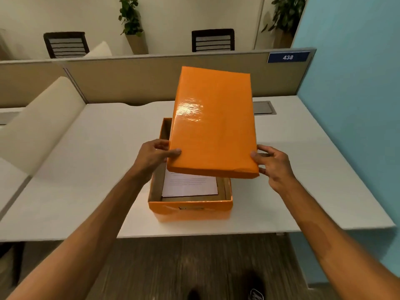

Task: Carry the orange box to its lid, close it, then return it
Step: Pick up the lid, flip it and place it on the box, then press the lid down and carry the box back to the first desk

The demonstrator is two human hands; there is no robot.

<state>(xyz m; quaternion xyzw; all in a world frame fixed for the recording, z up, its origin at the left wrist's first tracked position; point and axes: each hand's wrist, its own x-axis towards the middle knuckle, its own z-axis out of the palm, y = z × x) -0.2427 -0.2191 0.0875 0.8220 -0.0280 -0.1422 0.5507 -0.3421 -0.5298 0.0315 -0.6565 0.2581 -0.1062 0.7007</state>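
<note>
Both hands, left (154, 155) and right (273, 164), grip glossy orange cardboard lid (213, 126), tilted above open orange box (190, 207) on white surface (303, 169); white paper sheet (189, 186) inside.

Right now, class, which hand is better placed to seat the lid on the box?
Neither alone: left hand and right hand grip opposite near corners of the lid, tilted above the open box.

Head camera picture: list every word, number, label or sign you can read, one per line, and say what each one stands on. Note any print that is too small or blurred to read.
"438": white digits on the blue sign, fixed to the top right of the desk partition.
Sheet of paper inside the orange box: faint printed lines, too small to read.
Shoe on the floor: a white mark, cut off and blurred, unreadable.
Orange lid: no text visible.
</note>
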